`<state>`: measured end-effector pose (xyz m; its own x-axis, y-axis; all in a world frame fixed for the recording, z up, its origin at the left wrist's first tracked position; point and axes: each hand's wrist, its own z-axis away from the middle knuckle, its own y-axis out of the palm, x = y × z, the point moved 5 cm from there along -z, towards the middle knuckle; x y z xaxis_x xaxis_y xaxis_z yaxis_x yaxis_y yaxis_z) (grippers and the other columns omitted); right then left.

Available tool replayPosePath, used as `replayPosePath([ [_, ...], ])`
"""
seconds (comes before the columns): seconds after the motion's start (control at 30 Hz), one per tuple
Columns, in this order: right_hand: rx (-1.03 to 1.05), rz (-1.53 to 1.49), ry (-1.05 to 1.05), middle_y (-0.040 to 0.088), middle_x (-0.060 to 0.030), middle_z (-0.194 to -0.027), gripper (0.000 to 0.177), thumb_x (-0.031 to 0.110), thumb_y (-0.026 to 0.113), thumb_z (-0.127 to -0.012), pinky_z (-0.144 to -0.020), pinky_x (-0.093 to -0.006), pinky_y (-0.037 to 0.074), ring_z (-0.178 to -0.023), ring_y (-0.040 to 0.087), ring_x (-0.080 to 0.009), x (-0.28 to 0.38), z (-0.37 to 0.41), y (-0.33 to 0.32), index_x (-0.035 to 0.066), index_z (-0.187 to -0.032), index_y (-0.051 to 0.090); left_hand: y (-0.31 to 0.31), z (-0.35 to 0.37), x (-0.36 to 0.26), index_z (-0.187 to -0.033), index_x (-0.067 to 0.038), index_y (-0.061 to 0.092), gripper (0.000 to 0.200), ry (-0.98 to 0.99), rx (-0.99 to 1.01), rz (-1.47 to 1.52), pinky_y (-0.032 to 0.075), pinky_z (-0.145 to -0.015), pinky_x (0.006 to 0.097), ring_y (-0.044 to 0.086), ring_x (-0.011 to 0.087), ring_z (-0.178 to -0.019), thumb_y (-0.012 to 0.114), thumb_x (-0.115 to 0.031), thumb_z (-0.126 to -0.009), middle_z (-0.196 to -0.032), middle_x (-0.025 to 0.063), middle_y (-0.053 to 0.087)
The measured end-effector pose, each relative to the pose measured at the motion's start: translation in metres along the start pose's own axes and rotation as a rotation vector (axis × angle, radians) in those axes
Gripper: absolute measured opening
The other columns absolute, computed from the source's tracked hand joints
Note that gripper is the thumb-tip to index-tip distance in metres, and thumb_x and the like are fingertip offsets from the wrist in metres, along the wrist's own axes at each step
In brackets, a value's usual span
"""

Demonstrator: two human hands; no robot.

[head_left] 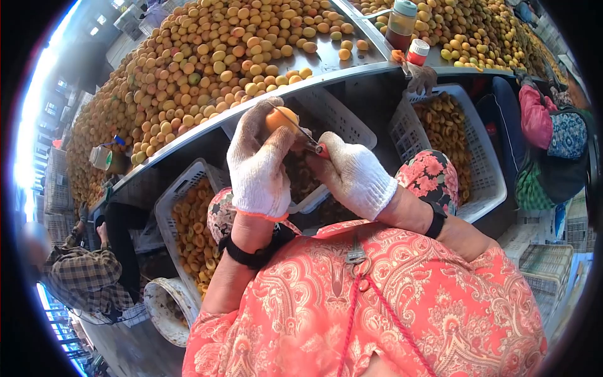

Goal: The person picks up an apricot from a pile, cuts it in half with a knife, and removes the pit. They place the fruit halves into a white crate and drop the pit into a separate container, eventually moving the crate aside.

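Note:
My left hand (259, 164), in a white knitted glove with a stained thumb and fingertips, holds a ripe orange apricot (281, 120) near the table's edge. My right hand (352, 169), gloved the same way, is closed around the red handle of a small knife (321, 150). The thin blade reaches up to the left and lies against the apricot. Both hands are over the gap between the table and my lap. Beneath them, partly hidden, is a crate (336, 113) with dark contents.
Whole apricots cover the metal-edged table (326, 76). Halved apricots fill a left crate (164, 213) and a right crate (493, 182). A jar (401, 25) and a red bottle (418, 52) stand on the table. A bucket (164, 290) is lower left. People sit at both sides.

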<state>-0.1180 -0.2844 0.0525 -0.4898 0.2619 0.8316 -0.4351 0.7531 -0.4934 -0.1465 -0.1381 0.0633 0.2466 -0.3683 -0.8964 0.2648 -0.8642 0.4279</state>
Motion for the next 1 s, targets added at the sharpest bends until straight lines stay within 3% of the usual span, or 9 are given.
replayPosePath([
  [0.13,0.018,-0.118,0.028,0.062,-0.0245,-0.072,0.021,0.023,0.057,-0.098,-0.06,-0.0495,0.048,-0.075,0.064,-0.045,-0.004,-0.002,0.003,0.002,-0.098,0.051,0.003,-0.003,0.002,-0.13,0.004,0.049,0.043,0.008,-0.004,-0.048,0.054,-0.081,0.0359,0.067,0.0258,-0.09,0.062,-0.003,-0.089,-0.105,0.0149,0.064],
  [0.4,0.011,-0.036,0.041,0.063,-0.0249,-0.073,0.022,0.023,0.057,-0.098,-0.06,-0.05,0.048,-0.074,0.064,-0.0449,-0.011,-0.004,0.002,0.002,-0.099,0.052,0.009,-0.004,-0.001,-0.139,0.003,0.039,0.055,0.03,0.026,0.016,0.055,-0.084,0.0384,0.066,0.0301,-0.092,0.063,-0.002,-0.089,-0.11,0.0185,0.062],
  [0.47,-0.003,-0.032,0.02,0.063,-0.0247,-0.072,0.022,0.023,0.057,-0.098,-0.059,-0.0502,0.048,-0.074,0.064,-0.0449,-0.01,-0.005,0.005,0.002,-0.099,0.051,0.008,-0.007,0.003,-0.136,0.002,0.046,0.047,0.007,0.029,0.084,0.057,-0.083,0.0383,0.067,0.0279,-0.092,0.061,-0.001,-0.091,-0.111,0.0175,0.06],
  [0.53,-0.093,0.026,-0.011,0.062,-0.0239,-0.071,0.022,0.022,0.058,-0.097,-0.059,-0.0506,0.049,-0.073,0.064,-0.0443,-0.01,-0.007,0.006,0.002,-0.099,0.05,0.01,-0.013,0.013,-0.132,0.0,0.05,0.042,-0.052,0.067,0.366,0.056,-0.081,0.0389,0.066,0.0284,-0.089,0.065,-0.014,-0.095,-0.104,0.0166,0.063],
  [0.57,-0.093,0.026,-0.01,0.062,-0.0239,-0.071,0.022,0.022,0.058,-0.097,-0.059,-0.0506,0.049,-0.073,0.064,-0.0443,-0.01,-0.007,0.007,0.002,-0.099,0.05,0.01,-0.013,0.017,-0.125,-0.003,0.055,0.04,-0.119,0.089,0.376,0.052,-0.082,0.0389,0.064,0.0276,-0.087,0.063,-0.03,-0.098,-0.098,0.0149,0.066],
  [0.67,-0.14,0.092,-0.038,0.062,-0.0228,-0.069,0.022,0.022,0.059,-0.096,-0.058,-0.0503,0.05,-0.071,0.065,-0.0431,-0.007,-0.008,0.005,0.002,-0.098,0.05,0.006,-0.02,0.033,-0.121,-0.004,0.057,0.041,-0.254,0.06,0.536,0.049,-0.086,0.0382,0.061,0.0258,-0.089,0.058,-0.038,-0.099,-0.099,0.0144,0.067],
  [0.7,-0.139,0.1,-0.025,0.063,-0.0224,-0.069,0.022,0.022,0.059,-0.095,-0.058,-0.0501,0.05,-0.07,0.065,-0.0425,-0.007,-0.008,0.004,0.002,-0.098,0.05,0.005,-0.019,0.031,-0.118,-0.005,0.059,0.043,-0.231,0.021,0.324,0.047,-0.088,0.0374,0.06,0.0241,-0.091,0.053,-0.043,-0.101,-0.1,0.0144,0.068],
  [0.9,-0.157,0.107,-0.027,0.063,-0.0216,-0.069,0.023,0.023,0.059,-0.095,-0.057,-0.0496,0.05,-0.068,0.065,-0.041,-0.008,-0.006,0.0,0.002,-0.099,0.05,0.028,-0.005,0.009,-0.116,-0.001,0.058,0.033,0.008,0.066,0.056,0.051,-0.088,0.0356,0.064,0.0237,-0.095,0.057,-0.031,-0.101,-0.102,0.0143,0.068],
  [1.0,-0.153,0.12,-0.007,0.064,-0.0216,-0.071,0.021,0.021,0.059,-0.096,-0.058,-0.0486,0.05,-0.072,0.066,-0.0413,-0.014,-0.007,0.005,0.002,-0.101,0.05,0.021,-0.009,0.022,-0.117,0.001,0.058,0.035,-0.148,0.07,0.264,0.053,-0.085,0.0339,0.066,0.0232,-0.092,0.059,-0.03,-0.1,-0.104,0.0144,0.068],
])
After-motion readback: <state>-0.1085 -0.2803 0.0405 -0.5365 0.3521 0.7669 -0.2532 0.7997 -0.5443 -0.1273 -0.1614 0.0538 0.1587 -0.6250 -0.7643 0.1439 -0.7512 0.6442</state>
